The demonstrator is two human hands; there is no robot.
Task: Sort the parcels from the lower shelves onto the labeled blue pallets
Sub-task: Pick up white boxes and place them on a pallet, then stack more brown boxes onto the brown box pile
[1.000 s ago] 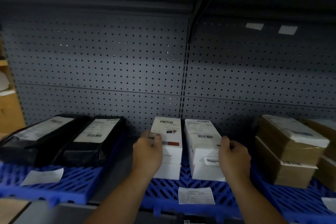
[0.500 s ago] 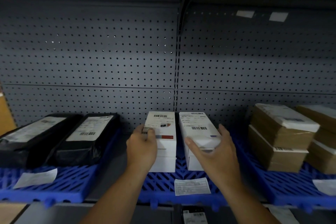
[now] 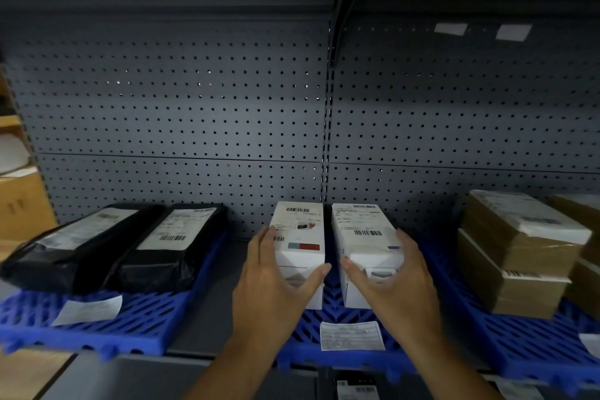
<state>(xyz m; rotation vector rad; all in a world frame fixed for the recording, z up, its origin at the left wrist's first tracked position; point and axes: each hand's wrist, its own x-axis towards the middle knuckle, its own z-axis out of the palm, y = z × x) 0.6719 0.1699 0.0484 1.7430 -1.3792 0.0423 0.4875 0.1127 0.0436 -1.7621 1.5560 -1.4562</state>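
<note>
Closest to us, two bare arms reach forward over the dark edge of the shelf. The left hand [image 3: 271, 286] is spread wide around the tall white cardboard box with a red and grey patch [image 3: 300, 224]. Its fingers lie straight along the box's left side and its thumb points across the front. The right hand [image 3: 394, 289] is spread the same way around the other tall white cardboard box with barcodes on top [image 3: 360, 237]. Its thumb is at the front and its fingers are on the right side. Both hands are apart and not curled, and I cannot tell if they press on the boxes.

The two white boxes stand side by side on the middle blue plastic pallet [image 3: 306, 338]. A white paper label [image 3: 352, 336] lies on the pallet's front part.

On the left, another blue plastic pallet [image 3: 146, 318] has a white paper slip [image 3: 89, 308] and two long black plastic bag parcels [image 3: 78, 243] [image 3: 172, 247] lying next to each other. On the right, a third blue plastic pallet [image 3: 519, 344] holds a stack of brown cardboard parcels [image 3: 516, 256].

Behind it all is a grey metal wall full of little holes [image 3: 194, 107]. High up on it are two small white stickers [image 3: 451, 28] [image 3: 513, 32].
</note>
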